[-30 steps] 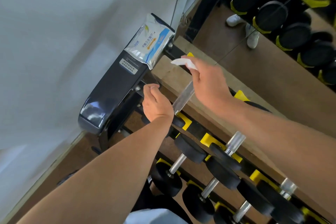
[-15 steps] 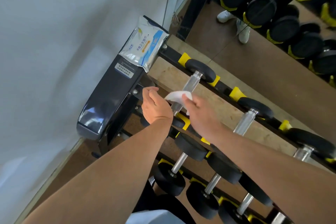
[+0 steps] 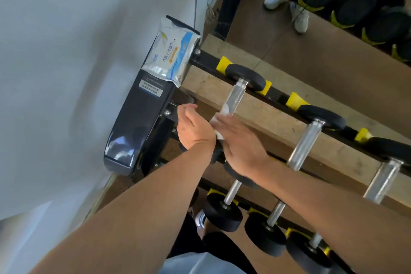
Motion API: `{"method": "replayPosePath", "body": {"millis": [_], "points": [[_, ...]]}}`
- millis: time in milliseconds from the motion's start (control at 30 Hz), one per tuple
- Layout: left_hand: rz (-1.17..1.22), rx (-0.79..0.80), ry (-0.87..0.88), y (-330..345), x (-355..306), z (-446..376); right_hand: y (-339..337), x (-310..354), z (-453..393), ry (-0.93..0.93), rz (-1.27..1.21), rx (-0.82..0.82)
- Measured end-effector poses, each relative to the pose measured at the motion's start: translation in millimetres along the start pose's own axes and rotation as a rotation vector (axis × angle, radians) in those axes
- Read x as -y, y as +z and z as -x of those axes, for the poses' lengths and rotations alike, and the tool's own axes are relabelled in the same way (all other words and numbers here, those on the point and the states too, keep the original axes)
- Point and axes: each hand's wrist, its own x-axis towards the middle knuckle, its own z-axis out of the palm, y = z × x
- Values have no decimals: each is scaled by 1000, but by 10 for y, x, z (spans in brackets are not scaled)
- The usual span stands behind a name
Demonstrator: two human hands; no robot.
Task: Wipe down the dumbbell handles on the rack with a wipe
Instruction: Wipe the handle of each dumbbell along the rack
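The leftmost dumbbell on the top tier has a chrome handle (image 3: 235, 95) and black heads. My right hand (image 3: 242, 147) holds a white wipe (image 3: 223, 111) against the near end of that handle, and the wipe shows only at my fingertips and beside my palm. My left hand (image 3: 191, 127) is just left of it, fingers curled over the end of the rack's front rail by the bracket. A silver and blue wipe pack (image 3: 172, 55) lies on top of the rack's black side plate (image 3: 142, 122).
Two more chrome handles (image 3: 305, 142) (image 3: 382, 182) lie to the right on the top tier. Smaller dumbbells (image 3: 222, 213) sit on the lower tier. A white wall (image 3: 66, 73) stands close on the left, and a mirror (image 3: 333, 29) behind the rack reflects more dumbbells.
My right hand came down from near the far dumbbell head with the wipe and now holds it on the near end of the handle. My left hand stayed at the rail.
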Motion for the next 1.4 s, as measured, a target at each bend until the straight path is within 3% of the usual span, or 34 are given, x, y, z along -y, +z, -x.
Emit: {"method": "replayPosePath", "body": {"millis": [100, 133, 200, 267, 333, 400, 467, 533, 633, 667, 733, 833, 900, 967, 1033, 1133, 1200, 1233, 1300, 1367, 1400], "points": [[-9, 14, -14, -21, -26, 5, -78, 209, 193, 432, -640, -50], [-15, 19, -20, -21, -32, 3, -119, 207, 179, 650, -870, -162], [-28, 31, -35, -21, -36, -2, -251, 91, 141, 1031, -1106, -443], [-39, 46, -41, -22, -48, 6, -429, -31, 42, 1166, -1172, -644], [-51, 46, -39, -20, -56, 11, -562, -53, -163, 1232, -1077, -611], [-62, 47, -34, -20, -68, 9, -540, 91, -420, 1283, -851, -402], [-78, 55, -39, -15, -81, 3, -412, 87, -636, 1210, -1010, -511], [-81, 60, -43, -15, -79, -3, -248, 203, -603, 1101, -832, -509], [-82, 77, -51, -19, -73, -8, 5, 305, -209, 860, -373, -159], [-83, 76, -52, -17, -75, -13, -4, 324, -85, 850, -331, -13], [-89, 77, -56, -11, -79, -18, -95, 229, -14, 922, -556, 44], [-95, 85, -52, -13, -87, -11, -362, -122, -307, 1166, -1265, -305], [-99, 85, -46, -21, -92, -13, -459, -217, -610, 1212, -1354, -476], [-104, 92, -45, -23, -101, -15, -366, -134, -778, 1187, -1207, -487], [-106, 94, -38, -20, -88, -27, -249, 50, -658, 1113, -894, -403], [-102, 91, -50, -19, -81, -30, -144, 290, -149, 874, -436, -45], [-96, 86, -65, -15, -80, -29, -216, 337, 83, 758, -321, 111], [-94, 88, -68, -20, -79, -27, -333, 344, 118, 733, -355, 80], [-84, 92, -69, -28, -86, -22, -585, 315, 17, 711, -436, -195], [-64, 74, -71, -22, -81, -27, -742, 218, -185, 472, -265, -394], [-60, 66, -72, -20, -80, -28, -745, 129, -299, 291, -105, -342]]}}
